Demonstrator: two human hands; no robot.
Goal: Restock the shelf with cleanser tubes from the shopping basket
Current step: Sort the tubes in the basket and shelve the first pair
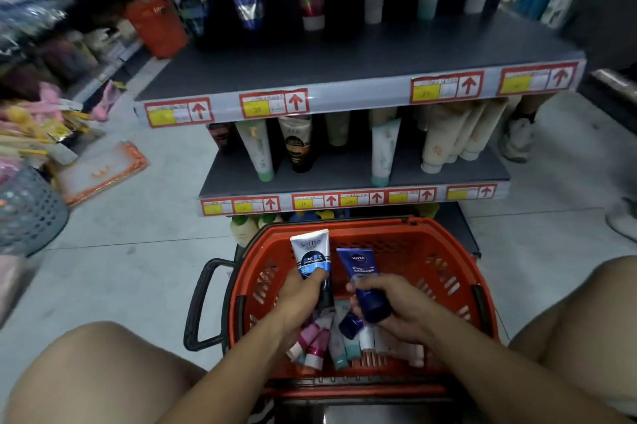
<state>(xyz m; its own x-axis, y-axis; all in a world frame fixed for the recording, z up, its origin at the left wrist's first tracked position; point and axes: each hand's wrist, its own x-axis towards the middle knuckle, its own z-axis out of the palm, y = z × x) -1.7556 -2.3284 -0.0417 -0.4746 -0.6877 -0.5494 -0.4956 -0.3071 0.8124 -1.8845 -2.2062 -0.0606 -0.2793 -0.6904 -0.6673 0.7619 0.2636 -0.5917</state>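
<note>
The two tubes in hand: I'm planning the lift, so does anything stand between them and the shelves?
Nothing visible does. The left hand holds the white and blue tube, the right hand the dark blue tube, both above the red plastic basket. Open air separates them from the grey shelf.

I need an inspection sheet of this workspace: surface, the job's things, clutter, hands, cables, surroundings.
Surface: grey upper shelf, wide bare front; tubes stand at back.
Job's things: red shopping basket on floor, several tubes inside; white Softto tube; blue Nivea tube.
Clutter: orange-edged packet on floor, grey mesh basket at left.
Hands: left hand grips Softto tube; right hand grips Nivea tube.
Cables: nothing seen.
Surroundings: lower shelf partly stocked; price labels on edges.
</note>
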